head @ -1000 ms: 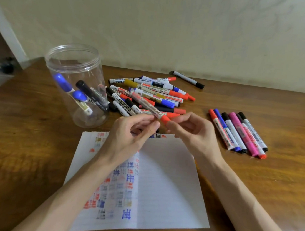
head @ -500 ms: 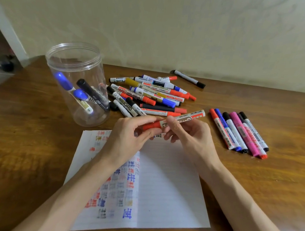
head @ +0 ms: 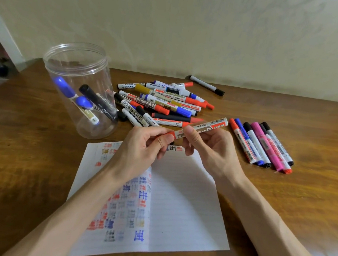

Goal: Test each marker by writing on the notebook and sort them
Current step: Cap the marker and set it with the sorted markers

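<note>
Head view: your left hand (head: 141, 146) pinches the red cap, your right hand (head: 207, 146) grips the barrel of the red-capped white whiteboard marker (head: 203, 128), above the lined white notebook (head: 176, 211).

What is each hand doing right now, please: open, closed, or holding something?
Left hand: closed on the red cap end of the red marker.
Right hand: closed on the barrel of the same marker.

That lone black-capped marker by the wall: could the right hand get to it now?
Probably not at once: the right hand is gripping the red marker. Otherwise the table toward the black-capped marker looks bare.
</note>
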Demonstrator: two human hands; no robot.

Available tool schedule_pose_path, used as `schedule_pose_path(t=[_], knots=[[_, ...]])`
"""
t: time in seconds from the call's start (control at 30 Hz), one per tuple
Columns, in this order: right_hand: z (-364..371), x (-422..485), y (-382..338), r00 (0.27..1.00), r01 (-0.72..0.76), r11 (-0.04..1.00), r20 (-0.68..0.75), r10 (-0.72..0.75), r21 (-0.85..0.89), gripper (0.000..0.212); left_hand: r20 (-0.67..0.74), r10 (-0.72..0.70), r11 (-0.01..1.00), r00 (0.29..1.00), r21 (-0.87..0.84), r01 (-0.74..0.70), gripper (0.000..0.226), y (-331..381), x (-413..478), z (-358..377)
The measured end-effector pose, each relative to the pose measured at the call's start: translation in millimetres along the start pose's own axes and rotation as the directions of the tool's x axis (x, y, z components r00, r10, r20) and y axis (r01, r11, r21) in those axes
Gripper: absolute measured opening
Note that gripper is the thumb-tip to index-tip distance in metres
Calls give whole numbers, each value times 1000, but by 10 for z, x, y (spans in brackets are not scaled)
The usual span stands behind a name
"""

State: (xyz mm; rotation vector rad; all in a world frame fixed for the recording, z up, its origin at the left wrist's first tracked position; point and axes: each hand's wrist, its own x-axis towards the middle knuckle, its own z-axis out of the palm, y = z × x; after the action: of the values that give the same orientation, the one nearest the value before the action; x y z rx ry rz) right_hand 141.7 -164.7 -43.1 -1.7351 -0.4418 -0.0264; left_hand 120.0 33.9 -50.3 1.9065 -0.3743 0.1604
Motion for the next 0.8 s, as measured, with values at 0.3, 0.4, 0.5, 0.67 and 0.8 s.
schedule_pose_path(t=[0.3,0.4,0.5,0.67,0.8], knots=[[-41,9,-3,999,24,1000,33,-23,-15,24,60,-14,997,998,-72,18,39,-17,9,-40],[83,3,81,995,-57,984,-68,70,170,33,9,9,998,1000,-70,-8,20,-52,2,1],[204,-10,112,986,-83,962,-121,118,260,32,-55,60,998,997,7,-60,31,-22,-28,13],[236,-29,91,983,-60,986,-165,86,158,36,-32,118,966,992,236,-107,33,-18,-51,10],[196,-7,80,988,-30,991,-146,49,132,36,-10,51,990,999,129,-49,27,-41,-46,22]])
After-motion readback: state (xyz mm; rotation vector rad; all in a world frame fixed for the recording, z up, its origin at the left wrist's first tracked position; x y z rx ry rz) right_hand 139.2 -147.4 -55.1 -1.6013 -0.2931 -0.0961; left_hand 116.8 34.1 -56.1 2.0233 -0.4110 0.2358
